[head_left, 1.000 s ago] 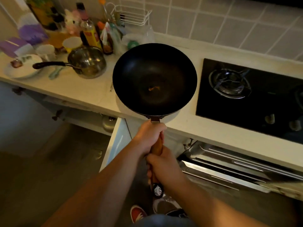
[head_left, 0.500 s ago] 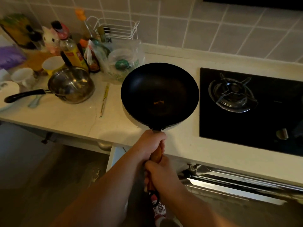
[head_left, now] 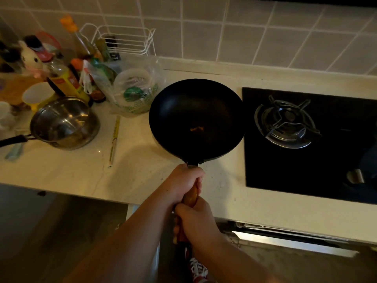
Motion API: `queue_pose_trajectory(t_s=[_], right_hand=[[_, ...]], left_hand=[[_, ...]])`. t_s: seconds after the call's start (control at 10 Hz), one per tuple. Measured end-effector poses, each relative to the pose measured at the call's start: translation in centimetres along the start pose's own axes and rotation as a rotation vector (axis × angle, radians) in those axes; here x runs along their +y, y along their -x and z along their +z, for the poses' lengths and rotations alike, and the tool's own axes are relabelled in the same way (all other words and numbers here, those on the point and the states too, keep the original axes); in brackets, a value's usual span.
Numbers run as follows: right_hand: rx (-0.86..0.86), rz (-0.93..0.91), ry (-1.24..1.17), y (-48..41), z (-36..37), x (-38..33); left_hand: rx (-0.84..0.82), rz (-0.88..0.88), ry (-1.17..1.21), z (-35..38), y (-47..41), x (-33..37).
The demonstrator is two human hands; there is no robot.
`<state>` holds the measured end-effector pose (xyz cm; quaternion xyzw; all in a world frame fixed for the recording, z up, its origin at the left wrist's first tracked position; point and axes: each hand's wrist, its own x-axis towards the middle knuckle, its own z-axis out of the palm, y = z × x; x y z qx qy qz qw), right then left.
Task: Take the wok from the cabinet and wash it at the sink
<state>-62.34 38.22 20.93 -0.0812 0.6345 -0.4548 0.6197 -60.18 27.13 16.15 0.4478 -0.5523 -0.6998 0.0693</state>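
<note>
While the wok (head_left: 196,117) is gripped by its handle, left hand (head_left: 184,181) clenched nearer the bowl, right hand (head_left: 195,220) behind, it's held straight ahead over the table (head_left: 130,170); no sink's seen.

both hands (head_left: 183,180) clasp wok (head_left: 196,118) handle.

Single head-worn, wide-angle view, looking forward and steeply down onto the table (head_left: 142,176) from close above its front edge. The gas burner (head_left: 284,124) lies right of centre, the tiled wall (head_left: 244,31) crosses the top beyond it, and the floor (head_left: 51,231) fills the lower left. Straight lines bow toward the frame edges.
</note>
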Motion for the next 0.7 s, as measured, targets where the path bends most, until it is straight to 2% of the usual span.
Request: queue_pose_trajectory(t_s=[0.3,0.4,0.5,0.6,0.7], right_hand=[[0.018,0.004,-0.015,-1.4,-0.5,-0.8],[-0.020,0.030,-0.020,-1.4,-1.1,-0.9],[-0.079,0.045,0.085,-1.2,-2.6,-0.8],[0.013,-0.033,0.389,0.0,-5.7,-1.4],[0.153,-0.356,0.537,1.8,-9.8,-4.1]], left_hand=[[0.022,-0.039,0.037,0.2,-1.6,0.7],[0.010,-0.056,0.093,0.3,-1.3,0.8],[0.026,-0.076,0.156,0.4,-0.4,0.9],[0.115,-0.086,0.169,0.4,1.0,-0.7],[0.200,-0.125,0.224,0.5,3.2,-3.2]])
